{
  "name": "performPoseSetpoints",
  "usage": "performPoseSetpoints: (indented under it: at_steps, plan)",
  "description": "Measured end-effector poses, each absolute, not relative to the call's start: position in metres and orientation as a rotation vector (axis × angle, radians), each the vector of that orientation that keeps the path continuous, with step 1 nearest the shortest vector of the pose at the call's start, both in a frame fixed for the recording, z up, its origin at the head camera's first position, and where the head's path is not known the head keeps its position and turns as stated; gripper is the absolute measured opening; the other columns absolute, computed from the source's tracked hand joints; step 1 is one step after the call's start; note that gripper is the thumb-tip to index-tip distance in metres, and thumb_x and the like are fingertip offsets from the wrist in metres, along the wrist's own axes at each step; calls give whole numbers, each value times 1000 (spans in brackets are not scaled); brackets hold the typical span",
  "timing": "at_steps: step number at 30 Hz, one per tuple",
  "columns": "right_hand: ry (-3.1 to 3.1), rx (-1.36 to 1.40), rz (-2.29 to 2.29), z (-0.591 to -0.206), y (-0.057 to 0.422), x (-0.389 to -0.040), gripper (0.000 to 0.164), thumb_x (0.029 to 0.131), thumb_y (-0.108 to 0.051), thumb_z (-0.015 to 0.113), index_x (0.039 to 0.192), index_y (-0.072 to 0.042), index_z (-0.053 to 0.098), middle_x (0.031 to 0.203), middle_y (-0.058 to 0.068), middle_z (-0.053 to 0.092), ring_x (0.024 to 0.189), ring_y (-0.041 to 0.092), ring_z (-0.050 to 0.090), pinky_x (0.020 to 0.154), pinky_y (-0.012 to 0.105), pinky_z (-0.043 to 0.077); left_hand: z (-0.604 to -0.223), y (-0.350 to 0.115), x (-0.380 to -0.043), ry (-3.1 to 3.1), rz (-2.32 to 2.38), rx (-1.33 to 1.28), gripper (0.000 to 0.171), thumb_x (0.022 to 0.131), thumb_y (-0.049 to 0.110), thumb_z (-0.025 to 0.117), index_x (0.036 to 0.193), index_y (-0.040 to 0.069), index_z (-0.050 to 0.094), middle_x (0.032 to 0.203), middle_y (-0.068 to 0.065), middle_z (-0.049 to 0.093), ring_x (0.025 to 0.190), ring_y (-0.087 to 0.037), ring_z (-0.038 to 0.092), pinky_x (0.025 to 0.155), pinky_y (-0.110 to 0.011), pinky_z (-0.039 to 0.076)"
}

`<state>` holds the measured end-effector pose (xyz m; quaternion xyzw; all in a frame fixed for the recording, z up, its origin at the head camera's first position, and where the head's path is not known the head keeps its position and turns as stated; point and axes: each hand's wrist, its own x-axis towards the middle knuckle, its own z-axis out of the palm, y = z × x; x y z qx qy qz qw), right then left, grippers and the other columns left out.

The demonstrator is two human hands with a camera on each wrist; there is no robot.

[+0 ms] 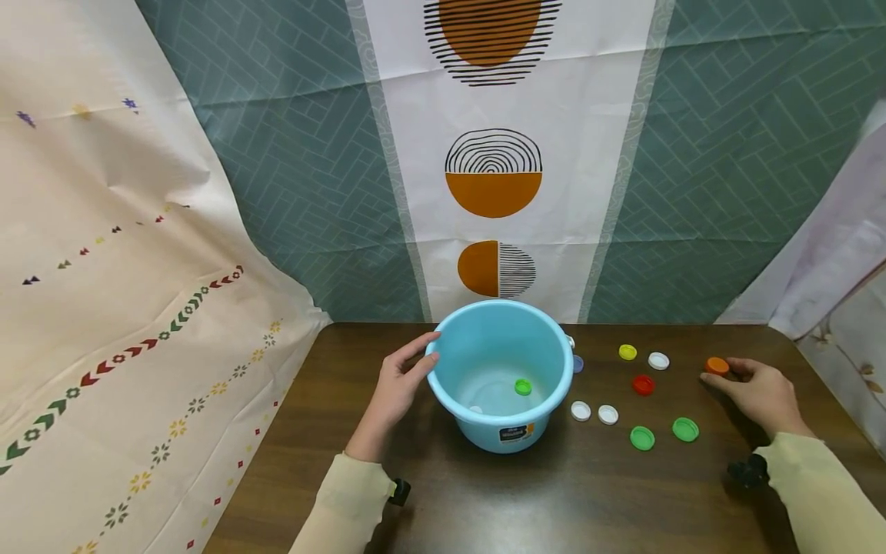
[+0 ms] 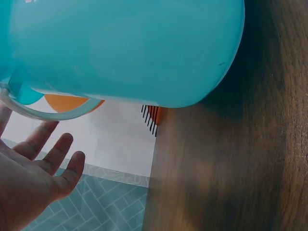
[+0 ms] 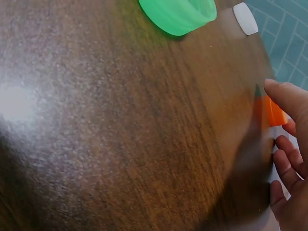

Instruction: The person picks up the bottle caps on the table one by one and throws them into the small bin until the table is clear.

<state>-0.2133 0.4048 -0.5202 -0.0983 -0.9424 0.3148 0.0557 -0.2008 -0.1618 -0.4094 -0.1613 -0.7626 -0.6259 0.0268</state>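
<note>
A light-blue plastic tub (image 1: 500,431) stands on the table with a green bottle cap (image 1: 523,387) and a white cap (image 1: 476,409) inside. My left hand (image 1: 398,385) touches the tub's left rim with its fingertips. In the left wrist view, several fingers (image 2: 66,144) hang loosely beside the rim, not wrapped round it. Over on the right side, my right hand (image 1: 764,394) pinches an orange bottle cap (image 1: 717,365) between thumb and fingers, low at the tabletop. The right wrist view shows the orange cap (image 3: 275,113) partly hidden by the thumb.
Between tub and right hand lie loose caps: yellow (image 1: 627,352), red (image 1: 643,385), white ones (image 1: 658,361), and green ones (image 1: 685,429). A blue cap (image 1: 577,364) sits close against the tub's right side. A patterned curtain (image 1: 498,177) hangs behind the table.
</note>
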Motion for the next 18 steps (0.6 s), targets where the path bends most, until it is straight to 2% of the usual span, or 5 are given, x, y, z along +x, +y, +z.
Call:
performPoseSetpoints:
  at_steps: [4,9,14,18]
  plan:
    - [-2854,-337,919,-522,405,-213,79,81,-57,62,125,8,51,123,35,51,104,49,46,79,57,35,-409,-161,-201,-2359,-1928,-499,39,93,18,58,130,6,55,136,-12,53,120,-34,54,85,-27,52]
    - [-2868,-388,911,-521,405,-213,81,80,-61,61,125,6,52,124,34,50,102,49,45,72,53,36,-408,-161,-200,-2355,-1928,-513,40,93,17,58,131,5,54,136,-13,53,120,-36,53,85,-27,52]
    - [-2887,-412,876,-522,404,-214,84,79,-63,60,126,6,51,126,35,48,99,51,45,66,49,35,-411,-162,-202,-2365,-1929,-523,40,93,19,58,131,7,54,137,-11,53,120,-35,53,86,-29,52]
    - [-2887,-440,849,-522,401,-216,81,80,-63,58,125,5,52,125,35,48,100,52,45,65,51,33,-423,-165,-208,-2351,-1927,-521,40,93,21,58,131,12,55,136,-6,54,119,-32,55,87,-32,52]
